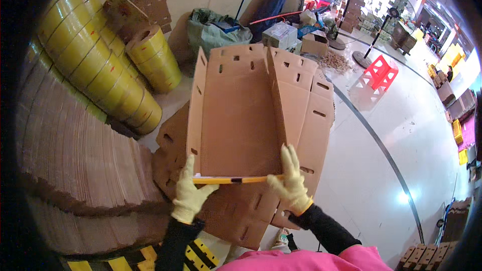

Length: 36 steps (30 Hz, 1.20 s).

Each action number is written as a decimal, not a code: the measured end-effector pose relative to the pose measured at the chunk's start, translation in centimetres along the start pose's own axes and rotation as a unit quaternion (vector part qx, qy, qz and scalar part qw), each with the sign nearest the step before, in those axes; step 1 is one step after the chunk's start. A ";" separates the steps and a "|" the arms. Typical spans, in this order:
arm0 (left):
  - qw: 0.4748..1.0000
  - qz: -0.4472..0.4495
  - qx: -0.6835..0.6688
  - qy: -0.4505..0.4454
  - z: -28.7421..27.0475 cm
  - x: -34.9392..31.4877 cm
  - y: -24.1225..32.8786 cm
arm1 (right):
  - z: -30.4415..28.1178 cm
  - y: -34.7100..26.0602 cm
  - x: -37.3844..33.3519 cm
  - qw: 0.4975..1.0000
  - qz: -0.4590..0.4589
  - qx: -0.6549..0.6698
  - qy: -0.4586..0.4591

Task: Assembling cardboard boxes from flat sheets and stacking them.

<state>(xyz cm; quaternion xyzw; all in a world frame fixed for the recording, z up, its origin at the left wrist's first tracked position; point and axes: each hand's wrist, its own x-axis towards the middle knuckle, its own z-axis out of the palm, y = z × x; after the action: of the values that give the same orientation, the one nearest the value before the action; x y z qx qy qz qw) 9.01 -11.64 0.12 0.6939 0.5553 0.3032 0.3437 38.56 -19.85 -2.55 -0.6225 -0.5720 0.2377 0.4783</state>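
Note:
A partly folded brown cardboard box sits in front of me on a stack of flat, slotted cardboard sheets. Its long side walls stand up, and a yellow strip with a dark patch runs along its near edge. My left hand, in a pale yellow glove, is at the near left corner, fingers stretched along the side wall and thumb spread below the strip. At the near right corner my right hand, gloved alike, has its fingers stretched against the right wall and its thumb at the strip's end.
Tall stacks of cardboard sheets and large yellow rolls flank the left. A green sack and an open carton stand behind. Farther right are a red stool and a stand fan. Yellow-black strips lie near my feet.

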 end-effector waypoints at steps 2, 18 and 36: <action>0.992 -0.011 0.097 -0.086 -4.1 2.5 -2.4 | 1.9 -2.8 -2.5 0.998 -0.018 -0.038 -0.044; 0.837 0.397 0.306 -0.219 11.8 -3.7 10.4 | -16.4 0.3 1.5 0.895 -0.196 -0.391 0.087; 0.866 0.158 0.436 -0.188 -4.4 -8.7 1.9 | -5.1 -2.1 11.2 0.641 -0.626 -0.300 -0.326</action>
<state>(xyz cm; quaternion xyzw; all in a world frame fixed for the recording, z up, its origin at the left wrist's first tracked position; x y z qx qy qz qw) 4.80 -19.84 3.89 0.8953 0.4389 -0.0554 0.0519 44.45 -11.19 4.29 -0.1069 -0.9841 -0.1155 0.0823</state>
